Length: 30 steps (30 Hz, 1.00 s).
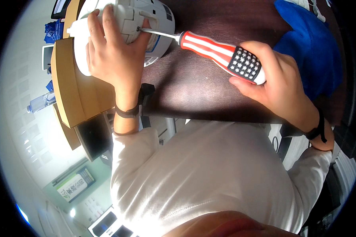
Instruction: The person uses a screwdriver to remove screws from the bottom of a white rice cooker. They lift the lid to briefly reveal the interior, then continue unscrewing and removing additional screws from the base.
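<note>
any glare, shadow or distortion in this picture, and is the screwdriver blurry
Head view: edges bow toward the rim, as on the cardboard box; head view: pale sheen on the tabletop, darker along its near edge; head view: overexposed patch low on the white shirt; head view: screwdriver looks fairly sharp.

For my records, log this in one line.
right hand: gripping screwdriver | left hand: on white appliance | tip: at appliance | blue cloth: on table

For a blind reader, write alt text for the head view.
A person's right hand holds a screwdriver with a stars-and-stripes handle, its tip at a white appliance that the left hand touches. A blue cloth lies at the right of the dark brown table.
</note>
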### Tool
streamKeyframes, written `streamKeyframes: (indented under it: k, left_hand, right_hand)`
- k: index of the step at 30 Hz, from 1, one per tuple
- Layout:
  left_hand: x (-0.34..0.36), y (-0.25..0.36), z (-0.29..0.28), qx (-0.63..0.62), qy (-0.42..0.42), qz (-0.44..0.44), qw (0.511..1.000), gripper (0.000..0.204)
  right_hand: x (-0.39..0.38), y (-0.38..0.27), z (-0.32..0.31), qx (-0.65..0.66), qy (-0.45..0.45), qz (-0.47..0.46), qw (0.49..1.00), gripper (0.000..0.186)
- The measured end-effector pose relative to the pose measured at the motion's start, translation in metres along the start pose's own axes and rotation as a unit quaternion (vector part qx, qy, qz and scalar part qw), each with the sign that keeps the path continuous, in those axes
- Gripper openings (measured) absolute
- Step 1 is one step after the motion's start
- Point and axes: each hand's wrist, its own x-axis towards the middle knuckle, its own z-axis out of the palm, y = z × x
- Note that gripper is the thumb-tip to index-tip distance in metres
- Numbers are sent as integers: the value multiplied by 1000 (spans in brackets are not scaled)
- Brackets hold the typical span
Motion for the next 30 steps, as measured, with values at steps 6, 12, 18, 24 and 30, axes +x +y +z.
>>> streamKeyframes:
  k: [6, 12, 18, 24, 30]
  left_hand:
    - [-5, -1, 2, 0, -10, -7, 1000, 59]
    - [-2, -3, 2, -16, 15, 4, 1000, 59]
    - [-2, 2, 2, -11, -6, -12, 1000, 60]
    - [-4, -1, 3, -8, -7, -18, 1000, 62]
    - [-3, 0, 2, 5, -8, -14, 1000, 63]
  right_hand:
    - [13, 3, -5, 472, -111, 358, 798, 51]
    - [8, 4, -3, 580, -101, 401, 701, 45]
    - [3, 0, -1, 484, -80, 350, 798, 44]
    - [-5, 4, -11, 447, -93, 322, 829, 41]
    - [-12, 6, -1, 498, -27, 357, 790, 38]
